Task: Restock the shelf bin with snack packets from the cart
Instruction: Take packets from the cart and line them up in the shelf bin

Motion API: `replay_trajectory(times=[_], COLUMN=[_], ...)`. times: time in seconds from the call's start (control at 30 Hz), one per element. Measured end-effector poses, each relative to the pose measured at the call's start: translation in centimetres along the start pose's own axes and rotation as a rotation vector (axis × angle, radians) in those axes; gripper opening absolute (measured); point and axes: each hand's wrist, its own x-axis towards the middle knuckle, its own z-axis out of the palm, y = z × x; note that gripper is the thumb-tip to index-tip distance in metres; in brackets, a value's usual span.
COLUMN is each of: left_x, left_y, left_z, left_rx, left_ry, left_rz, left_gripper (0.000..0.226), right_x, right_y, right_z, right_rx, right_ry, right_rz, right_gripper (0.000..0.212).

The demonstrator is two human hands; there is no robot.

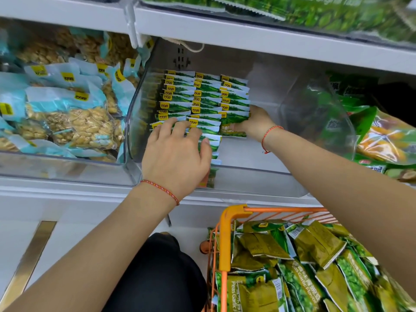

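A clear plastic shelf bin [319, 131] holds three rows of upright green garlic pea packets [202, 97]. My left hand [177, 152] lies flat over the front of the left and middle rows, fingers spread and pressing on the packet tops. My right hand [254, 122] grips the front packet [236, 126] of the right row, thumb on its face and fingers behind it. The right half of the bin floor is bare. Below, an orange wire cart [225, 239] is piled with several loose packets of the same kind [315, 262].
To the left stands a bin of pale blue nut packets [67, 109]. On the right lies a heap of green and orange snack bags [382, 136]. A shelf [247, 32] with green bags hangs just above. My dark-clothed knee [162, 266] is beside the cart.
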Motion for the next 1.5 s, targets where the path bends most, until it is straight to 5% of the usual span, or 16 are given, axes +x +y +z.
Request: replay_trajectory(times=[0.17, 0.5, 0.77, 0.9, 1.07, 1.5], left_x=[0.0, 0.0, 0.0, 0.1, 0.1, 0.2], left_y=[0.0, 0.0, 0.0, -0.1, 0.0, 0.0], left_z=[0.1, 0.2, 0.2, 0.3, 0.4, 0.5], left_rx=[0.001, 0.008, 0.012, 0.017, 0.02, 0.045], left_ry=[0.007, 0.016, 0.017, 0.022, 0.021, 0.004], left_rz=[0.0, -0.003, 0.006, 0.006, 0.005, 0.001], left_gripper=[0.056, 0.054, 0.054, 0.053, 0.053, 0.048], right_x=[0.4, -0.8, -0.2, 1.4, 2.9, 2.7], right_y=[0.6, -0.3, -0.5, -0.5, -1.6, -2.4], right_z=[-0.2, -0.9, -1.8, -2.2, -0.9, -0.7], right_rx=[0.072, -0.044, 0.258, 0.916, 1.064, 1.183], right_ry=[-0.02, -0.149, -0.026, 0.116, -0.01, -0.094], right_rz=[0.211, 0.165, 0.347, 0.466, 0.337, 0.242], right_gripper=[0.056, 0.034, 0.009, 0.042, 0.077, 0.072])
